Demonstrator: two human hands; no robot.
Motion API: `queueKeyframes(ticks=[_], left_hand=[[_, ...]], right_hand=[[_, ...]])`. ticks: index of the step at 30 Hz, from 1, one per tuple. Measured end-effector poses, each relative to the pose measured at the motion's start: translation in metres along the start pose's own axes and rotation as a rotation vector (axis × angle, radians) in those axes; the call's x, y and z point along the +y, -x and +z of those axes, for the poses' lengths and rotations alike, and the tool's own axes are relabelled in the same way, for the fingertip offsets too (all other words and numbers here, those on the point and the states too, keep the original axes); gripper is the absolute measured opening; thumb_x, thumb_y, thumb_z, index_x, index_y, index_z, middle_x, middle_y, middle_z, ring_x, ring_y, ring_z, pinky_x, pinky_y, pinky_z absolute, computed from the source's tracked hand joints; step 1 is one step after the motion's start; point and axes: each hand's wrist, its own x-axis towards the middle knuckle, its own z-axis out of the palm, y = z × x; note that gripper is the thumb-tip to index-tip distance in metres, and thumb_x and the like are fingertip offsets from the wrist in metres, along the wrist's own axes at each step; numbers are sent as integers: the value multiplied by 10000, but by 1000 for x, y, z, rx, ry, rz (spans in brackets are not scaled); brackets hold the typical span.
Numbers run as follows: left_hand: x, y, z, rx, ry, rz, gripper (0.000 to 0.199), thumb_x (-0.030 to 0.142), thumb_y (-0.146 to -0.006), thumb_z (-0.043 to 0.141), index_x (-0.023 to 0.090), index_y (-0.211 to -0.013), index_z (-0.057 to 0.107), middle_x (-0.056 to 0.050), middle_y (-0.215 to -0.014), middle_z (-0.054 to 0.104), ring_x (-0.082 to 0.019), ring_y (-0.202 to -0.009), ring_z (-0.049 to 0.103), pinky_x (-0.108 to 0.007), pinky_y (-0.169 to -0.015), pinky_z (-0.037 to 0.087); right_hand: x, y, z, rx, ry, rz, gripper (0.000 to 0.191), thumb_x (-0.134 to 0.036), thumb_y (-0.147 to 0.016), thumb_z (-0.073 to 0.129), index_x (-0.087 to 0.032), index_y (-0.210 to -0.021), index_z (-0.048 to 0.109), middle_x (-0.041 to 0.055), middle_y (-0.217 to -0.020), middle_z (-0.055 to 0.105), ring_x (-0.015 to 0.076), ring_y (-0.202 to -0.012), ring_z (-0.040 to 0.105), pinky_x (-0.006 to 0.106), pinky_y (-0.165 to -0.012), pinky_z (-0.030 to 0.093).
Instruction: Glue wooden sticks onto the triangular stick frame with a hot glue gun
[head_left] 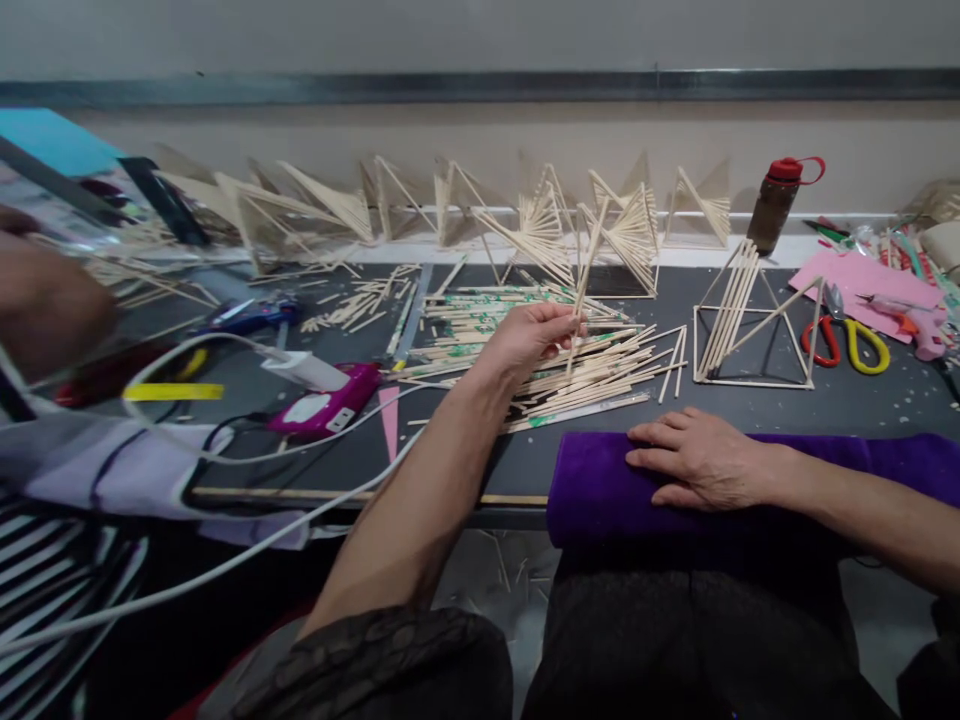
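My left hand [532,338] is over the pile of thin wooden sticks [607,375], its thumb and fingers pinching one wooden stick [590,250] that stands nearly upright. Under and beyond that hand lie more sticks in green-printed wrappers [480,315]. Fingers spread a little, my right hand [697,460] rests flat on a folded purple cloth [592,485] at the table's front edge. Behind it stands a stick frame [754,382] with a square base and a slanted row of sticks on one side.
Several finished stick frames [634,240] line the wall. Scissors [851,340], pink paper [847,280], a pink glue gun [926,325] and a bottle [776,205] are at right. Left are a magenta power strip [330,405], a white cable [247,575] and another person's blurred hand [52,300].
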Motion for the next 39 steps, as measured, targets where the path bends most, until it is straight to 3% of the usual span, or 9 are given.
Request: queueKeyframes(ticks=[6,10,13,18,23,28,30,33,39], left_hand=[[-2,2,18,-134,370,-189,204,196,-610,816,116,-742,682,-45,-690,680,-60,-506,521,-129,-379,299],[4,9,38,-240,477,-227,148,159,-666,781,107,-753,673,-58,-699,691,-70,-511,547,-129,-375,339],[8,16,58,-351,501,-222,165,171,-675,788,101,-771,674,-58,-695,691,-70,-493,547,-133,-367,348],[5,27,82,-418,519,-216,258,241,-636,839,114,-792,678,-22,-656,668,-48,-459,497,-130,-368,332],[1,36,88,-354,368,-165,349,353,-585,861,128,-789,691,-21,-662,664,-46,-459,467,-156,-403,308],[7,47,90,-303,62,91,244,380,-693,742,148,-760,709,12,-612,617,-68,-495,445,-202,-489,331],[8,51,91,-294,-92,177,221,370,-719,703,152,-751,723,20,-596,593,-88,-529,458,-216,-517,339],[8,53,94,-276,-231,252,222,372,-732,675,161,-755,739,7,-661,637,-115,-600,506,-232,-566,371],[6,48,89,-264,-268,213,257,404,-714,664,168,-785,737,2,-628,625,-124,-552,506,-246,-539,383]], right_hand=[[8,2,8,120,-78,-2,463,-465,-977,488,-151,-1294,611,157,-1331,607,282,-1111,600,437,-890,494],[32,4,16,434,-176,85,311,-345,-1003,460,-138,-1074,679,104,-962,703,167,-821,652,275,-701,504],[47,6,18,699,-134,133,224,-259,-981,485,-155,-974,683,67,-825,689,128,-695,625,227,-599,459],[48,8,9,787,-202,98,159,-209,-936,542,-162,-900,690,40,-768,706,104,-651,629,208,-600,466],[44,8,-4,857,-568,326,135,-281,-896,601,-176,-907,684,-7,-690,656,80,-528,578,204,-505,450],[53,14,-21,1093,-1002,504,343,-422,-803,713,-198,-1025,576,-54,-689,576,48,-419,480,192,-376,414],[55,18,-28,1190,-1012,476,420,-452,-775,742,-219,-1080,571,-51,-731,589,48,-439,491,191,-381,431],[55,25,-38,1260,-909,444,338,-467,-815,710,-229,-1045,645,-42,-720,609,44,-446,505,190,-401,429],[64,38,-55,1355,-880,434,274,-477,-804,727,-207,-849,720,-29,-640,597,49,-473,531,182,-386,355]])
